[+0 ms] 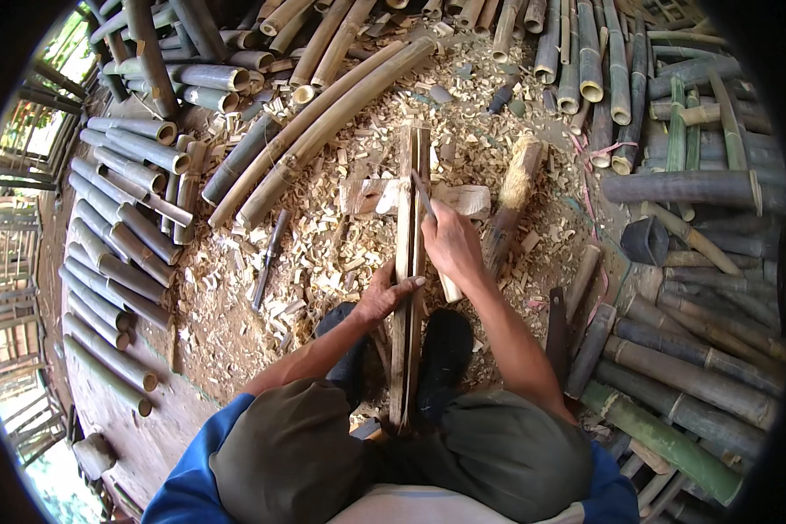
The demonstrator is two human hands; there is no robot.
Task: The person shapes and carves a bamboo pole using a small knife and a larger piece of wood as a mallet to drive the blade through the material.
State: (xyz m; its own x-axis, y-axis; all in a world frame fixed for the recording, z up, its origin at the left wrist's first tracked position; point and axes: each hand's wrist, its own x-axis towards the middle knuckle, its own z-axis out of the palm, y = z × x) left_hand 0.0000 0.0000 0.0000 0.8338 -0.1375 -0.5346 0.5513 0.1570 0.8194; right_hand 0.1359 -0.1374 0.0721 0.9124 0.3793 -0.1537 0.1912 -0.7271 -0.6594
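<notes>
A long, pale piece of split bamboo (403, 227) with a dark groove down its length runs from between my knees out over a pale wooden block (367, 196). My left hand (384, 295) grips its near half, the thumb laid across the top. Closed around a narrow-bladed knife (423, 192), my right hand (452, 240) is at the bamboo's right side. The blade's tip touches or nearly touches the groove. A pale stick end (450, 288) shows below my right wrist; whether it is the knife's handle I cannot tell.
Wood shavings (314, 253) cover the ground. Cut bamboo tubes (122, 279) lie stacked at left, more bamboo (699, 375) at right. Long poles (341, 122) lie ahead. A dark rod (272, 258), a frayed log (515, 192) and a saw-like blade (556, 332) lie nearby.
</notes>
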